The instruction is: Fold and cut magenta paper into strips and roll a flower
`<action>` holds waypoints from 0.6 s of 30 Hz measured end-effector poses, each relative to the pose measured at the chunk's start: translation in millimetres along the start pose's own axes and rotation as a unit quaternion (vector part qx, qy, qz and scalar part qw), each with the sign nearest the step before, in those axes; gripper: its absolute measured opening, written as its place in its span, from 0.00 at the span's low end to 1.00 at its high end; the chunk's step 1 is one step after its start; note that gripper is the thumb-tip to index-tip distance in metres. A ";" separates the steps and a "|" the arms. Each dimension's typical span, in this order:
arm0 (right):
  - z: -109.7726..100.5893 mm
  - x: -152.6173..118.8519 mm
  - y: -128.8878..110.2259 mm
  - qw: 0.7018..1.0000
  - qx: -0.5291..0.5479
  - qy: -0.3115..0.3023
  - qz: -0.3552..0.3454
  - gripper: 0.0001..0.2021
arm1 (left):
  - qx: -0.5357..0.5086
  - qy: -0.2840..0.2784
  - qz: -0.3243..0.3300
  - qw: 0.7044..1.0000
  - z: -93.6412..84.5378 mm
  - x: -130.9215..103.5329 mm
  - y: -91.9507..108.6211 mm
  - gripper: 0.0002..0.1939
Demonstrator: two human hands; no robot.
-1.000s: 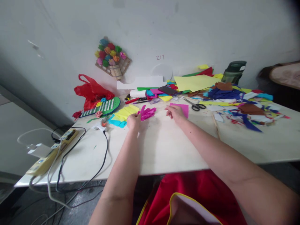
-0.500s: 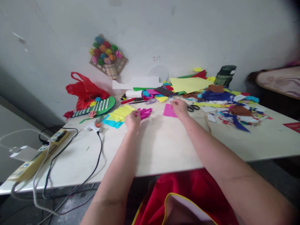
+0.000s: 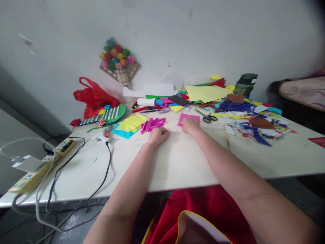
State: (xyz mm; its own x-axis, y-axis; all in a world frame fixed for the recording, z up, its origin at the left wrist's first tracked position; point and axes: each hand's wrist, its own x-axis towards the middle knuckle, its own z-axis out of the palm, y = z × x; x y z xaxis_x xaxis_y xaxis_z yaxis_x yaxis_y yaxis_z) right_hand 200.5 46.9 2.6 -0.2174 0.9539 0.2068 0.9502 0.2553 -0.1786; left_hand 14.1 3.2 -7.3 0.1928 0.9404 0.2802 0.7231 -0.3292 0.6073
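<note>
On the table, a square sheet of pink crepe paper (image 3: 195, 117) lies under my right hand (image 3: 190, 126), whose bent fingers grip its near left edge. My left hand (image 3: 157, 136) rests just left of it with fingers curled together, and nothing shows in them. A loose heap of pink paper strips (image 3: 153, 124) lies right behind my left hand, apart from it. Yellow crepe paper (image 3: 133, 122) sits over blue crepe paper (image 3: 124, 133) to the left. Black-handled scissors (image 3: 209, 118) lie beyond my right hand, to its right.
A white glue gun (image 3: 103, 135) with a black cable and a power strip (image 3: 43, 166) occupy the left. Paper scraps (image 3: 254, 118) spread across the right. At the back stand a red plastic bag (image 3: 93, 96) and a dark green bottle (image 3: 245, 84).
My left hand has left the pink strips and moved right and nearer. My right hand has come down and left onto the near edge of the pink sheet, and the scissors show more fully.
</note>
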 end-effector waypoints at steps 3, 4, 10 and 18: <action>1.4 0.2 -0.5 0.996 -0.087 -0.014 -0.019 0.15 | 0.000 -0.003 0.001 1.000 0.2 -0.1 0.3 0.09; 1.7 0.3 -0.6 0.995 -0.098 -0.011 -0.026 0.15 | -0.003 -0.002 0.001 1.000 0.3 -0.3 0.2 0.09; 0.0 -0.5 3.0 0.999 -0.049 0.002 -0.023 0.13 | -0.125 -0.003 -0.044 0.991 2.0 -0.1 -3.4 0.10; 6.2 -4.3 -0.3 0.983 0.098 0.128 -0.085 0.11 | -0.447 -0.019 -0.158 0.881 0.4 2.2 0.1 0.24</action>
State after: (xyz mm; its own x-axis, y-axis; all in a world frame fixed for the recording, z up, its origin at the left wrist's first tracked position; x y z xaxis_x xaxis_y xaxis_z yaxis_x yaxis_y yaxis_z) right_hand 199.7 43.6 -4.2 -0.2817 0.8310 0.4797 0.8382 0.4564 -0.2984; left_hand 14.9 5.3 -6.9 0.1101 0.9937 -0.0217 -0.0623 0.0287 0.9976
